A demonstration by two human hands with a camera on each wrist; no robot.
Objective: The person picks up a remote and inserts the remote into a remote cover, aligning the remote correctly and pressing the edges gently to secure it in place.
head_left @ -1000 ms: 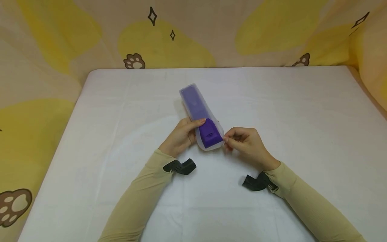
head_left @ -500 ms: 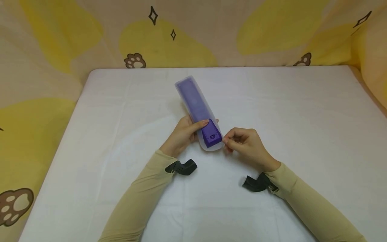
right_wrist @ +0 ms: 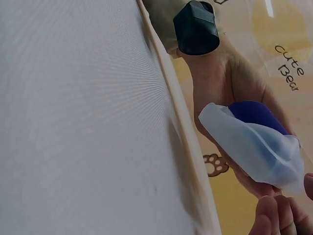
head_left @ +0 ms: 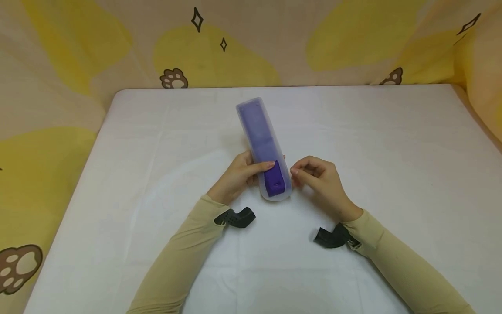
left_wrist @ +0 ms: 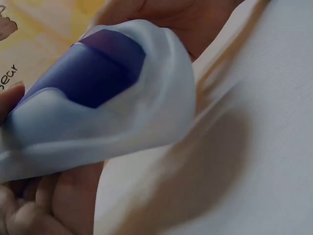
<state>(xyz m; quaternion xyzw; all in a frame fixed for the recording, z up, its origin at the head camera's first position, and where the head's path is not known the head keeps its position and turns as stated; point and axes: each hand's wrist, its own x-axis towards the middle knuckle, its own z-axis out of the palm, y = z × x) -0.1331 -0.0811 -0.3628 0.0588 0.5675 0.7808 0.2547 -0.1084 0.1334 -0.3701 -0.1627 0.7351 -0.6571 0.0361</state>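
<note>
A long purple remote control (head_left: 274,181) sits in a frosted, translucent silicone cover (head_left: 260,131), tilted with its far end up and to the left. Its lower back, with a small latch, shows bare through an opening in the cover. My left hand (head_left: 241,174) grips it from the left, thumb across the front and fingers behind. Beside the cover's lower right edge, my right hand (head_left: 317,174) has loosely bent fingers. In the right wrist view its fingertips (right_wrist: 266,215) and thumb stand apart, right at the rim of the cover (right_wrist: 244,142).
A white cloth-covered table (head_left: 372,139) lies beneath both hands. Behind it hangs a yellow and beige curtain (head_left: 243,56) with paw prints. Black wrist cameras (head_left: 239,217) stick out from both beige sleeves (head_left: 184,257).
The remote control and its cover have turned more upright, the far end swinging up, then right. My right hand has slid slightly up along the cover's edge, its fingertips parting from it.
</note>
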